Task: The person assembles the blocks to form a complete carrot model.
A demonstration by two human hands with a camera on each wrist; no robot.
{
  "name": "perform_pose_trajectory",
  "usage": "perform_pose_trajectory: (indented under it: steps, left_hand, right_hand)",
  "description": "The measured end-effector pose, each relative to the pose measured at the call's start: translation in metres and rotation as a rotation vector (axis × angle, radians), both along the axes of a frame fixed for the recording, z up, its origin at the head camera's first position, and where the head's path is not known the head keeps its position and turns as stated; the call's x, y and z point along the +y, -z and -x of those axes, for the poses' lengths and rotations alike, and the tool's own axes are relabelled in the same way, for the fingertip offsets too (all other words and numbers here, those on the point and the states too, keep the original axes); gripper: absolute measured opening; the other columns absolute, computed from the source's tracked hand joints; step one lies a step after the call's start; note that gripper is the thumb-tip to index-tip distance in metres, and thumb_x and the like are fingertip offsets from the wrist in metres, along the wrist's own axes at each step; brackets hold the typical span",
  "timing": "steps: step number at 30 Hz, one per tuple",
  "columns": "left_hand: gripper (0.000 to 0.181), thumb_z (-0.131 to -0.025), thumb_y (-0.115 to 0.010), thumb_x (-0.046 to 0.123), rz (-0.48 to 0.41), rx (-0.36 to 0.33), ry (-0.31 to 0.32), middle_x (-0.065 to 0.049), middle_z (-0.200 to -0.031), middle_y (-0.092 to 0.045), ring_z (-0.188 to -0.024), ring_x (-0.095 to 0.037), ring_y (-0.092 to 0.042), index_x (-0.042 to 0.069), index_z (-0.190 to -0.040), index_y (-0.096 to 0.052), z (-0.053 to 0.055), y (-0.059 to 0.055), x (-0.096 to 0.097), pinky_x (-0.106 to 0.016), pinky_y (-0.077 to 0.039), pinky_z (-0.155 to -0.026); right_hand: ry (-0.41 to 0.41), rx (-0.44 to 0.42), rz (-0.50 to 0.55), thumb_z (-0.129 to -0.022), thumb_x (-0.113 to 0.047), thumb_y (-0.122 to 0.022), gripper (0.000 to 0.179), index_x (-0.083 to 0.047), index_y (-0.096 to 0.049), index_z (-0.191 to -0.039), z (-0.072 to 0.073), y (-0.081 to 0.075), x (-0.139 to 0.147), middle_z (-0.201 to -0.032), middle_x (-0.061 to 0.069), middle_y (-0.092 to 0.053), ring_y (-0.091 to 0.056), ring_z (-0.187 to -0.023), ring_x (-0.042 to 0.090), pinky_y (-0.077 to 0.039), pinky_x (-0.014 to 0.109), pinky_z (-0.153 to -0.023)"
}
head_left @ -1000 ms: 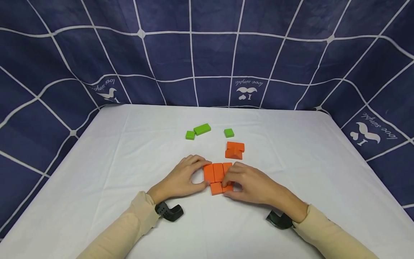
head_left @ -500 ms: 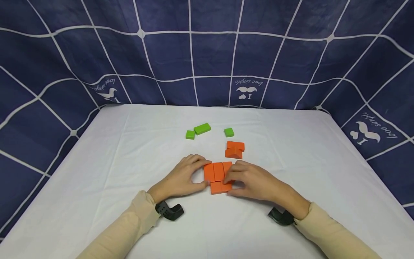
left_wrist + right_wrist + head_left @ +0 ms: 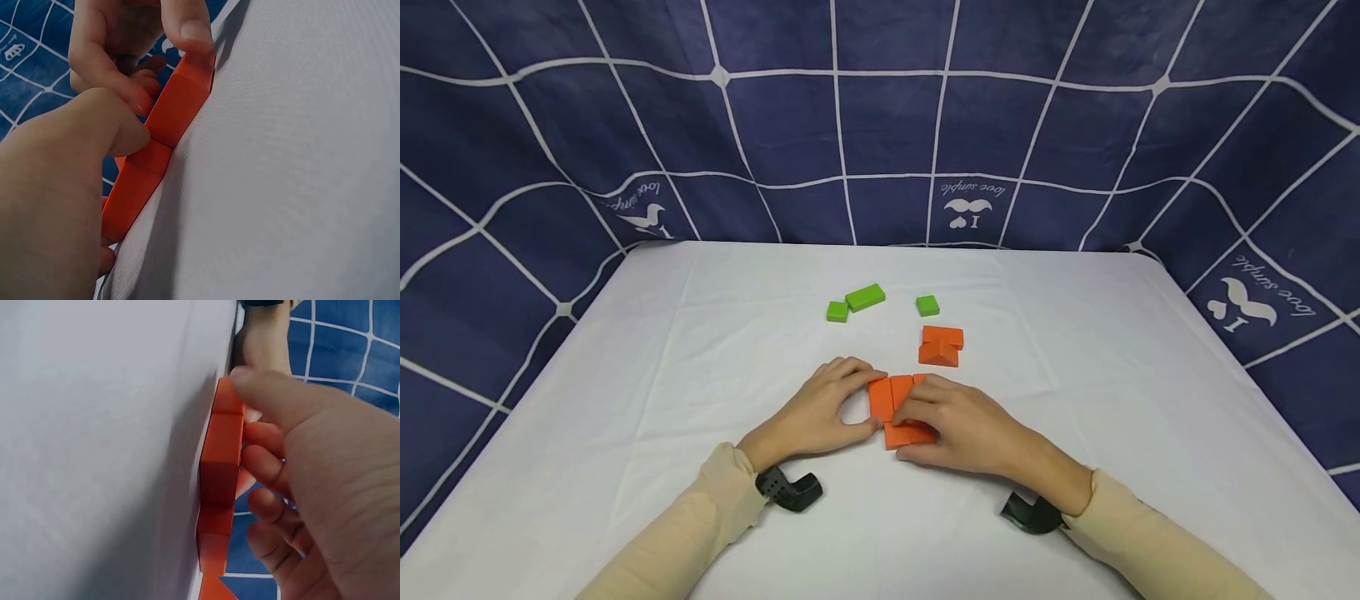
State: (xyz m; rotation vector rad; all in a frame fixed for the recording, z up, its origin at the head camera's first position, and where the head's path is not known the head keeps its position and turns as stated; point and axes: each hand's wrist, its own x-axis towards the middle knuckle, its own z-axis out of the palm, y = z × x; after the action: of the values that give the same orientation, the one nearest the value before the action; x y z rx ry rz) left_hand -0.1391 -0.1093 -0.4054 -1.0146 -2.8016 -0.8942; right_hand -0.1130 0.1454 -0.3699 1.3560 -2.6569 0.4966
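Several orange blocks lie side by side in a flat cluster between both hands on the white cloth. My left hand holds the leftmost orange block, fingertip at its far corner and thumb at its near one. From the right, my right hand reaches over the cluster and hides part of it. Its thumb presses the near edge of a front-row orange block, with the fingers bent over the top. In the left wrist view that thumb touches the front block. The right wrist view shows the blocks' side faces lined up.
Behind the cluster lie an orange bar and an orange roof-shaped block, touching. Farther back are a small green block, a longer green block and another small green one. A dark blue checked curtain surrounds the table.
The gap between the two front-row blocks has closed, the right one having slid left. My right hand has since shifted left over the cluster. My left hand stays put; the view shifts slightly.
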Motion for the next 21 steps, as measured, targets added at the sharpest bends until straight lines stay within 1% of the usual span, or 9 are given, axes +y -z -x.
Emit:
perform_pose_trajectory:
  steps: [5, 11, 14, 16, 18, 21]
  left_hand:
    - [0.057, -0.087, -0.075, 0.037, -0.013, 0.021, 0.005, 0.004, -0.129, -0.06, -0.122, -0.017, -0.053, 0.017, -0.139, -0.063, 0.0, 0.001, 0.0, -0.045, -0.043, -0.107]
    - [0.059, -0.088, -0.074, 0.039, 0.0, 0.016, 0.006, 0.003, -0.131, -0.059, -0.123, -0.018, -0.052, 0.016, -0.141, -0.062, 0.0, -0.001, 0.0, -0.046, -0.042, -0.108]
    - [0.059, -0.088, -0.074, 0.039, 0.001, 0.014, 0.004, 0.002, -0.131, -0.059, -0.124, -0.018, -0.052, 0.016, -0.141, -0.062, -0.001, -0.001, 0.0, -0.046, -0.042, -0.108]
    - [0.059, -0.088, -0.074, 0.039, 0.0, 0.013, 0.003, 0.002, -0.131, -0.059, -0.124, -0.018, -0.052, 0.016, -0.142, -0.061, -0.001, -0.001, 0.0, -0.047, -0.042, -0.109]
    - [0.059, -0.089, -0.073, 0.038, -0.001, 0.01, 0.005, 0.002, -0.131, -0.059, -0.125, -0.018, -0.052, 0.016, -0.142, -0.061, -0.001, -0.001, 0.0, -0.047, -0.042, -0.109]
    - [0.059, -0.089, -0.073, 0.038, -0.002, 0.006, 0.009, 0.003, -0.132, -0.059, -0.125, -0.018, -0.052, 0.016, -0.142, -0.061, -0.001, -0.002, 0.0, -0.047, -0.041, -0.11]
  right_hand:
    - [0.006, 0.007, 0.011, -0.087, -0.043, -0.081, 0.026, -0.025, -0.076, -0.106, 0.0, 0.002, -0.001, -0.102, -0.014, -0.068, -0.057, -0.097, 0.006, -0.053, 0.025, -0.084]
    - [0.015, 0.023, 0.027, -0.087, -0.043, -0.081, 0.026, -0.026, -0.076, -0.105, 0.0, 0.004, -0.002, -0.101, -0.014, -0.067, -0.057, -0.096, 0.006, -0.053, 0.025, -0.083]
    - [0.023, 0.015, 0.017, -0.087, -0.043, -0.081, 0.026, -0.026, -0.076, -0.106, 0.001, 0.003, -0.002, -0.102, -0.014, -0.067, -0.057, -0.097, 0.006, -0.053, 0.026, -0.083]
    - [0.02, -0.003, 0.001, -0.088, -0.045, -0.08, 0.028, -0.025, -0.076, -0.108, 0.001, 0.002, -0.001, -0.104, -0.014, -0.067, -0.058, -0.101, 0.007, -0.054, 0.027, -0.088]
    - [0.017, -0.033, -0.009, -0.088, -0.047, -0.08, 0.031, -0.026, -0.075, -0.11, 0.003, 0.0, 0.002, -0.106, -0.015, -0.067, -0.058, -0.105, 0.006, -0.053, 0.031, -0.097]
    - [0.029, -0.065, 0.013, -0.088, -0.047, -0.079, 0.034, -0.025, -0.075, -0.112, 0.008, -0.006, 0.009, -0.108, -0.015, -0.067, -0.057, -0.106, 0.005, -0.052, 0.032, -0.099]
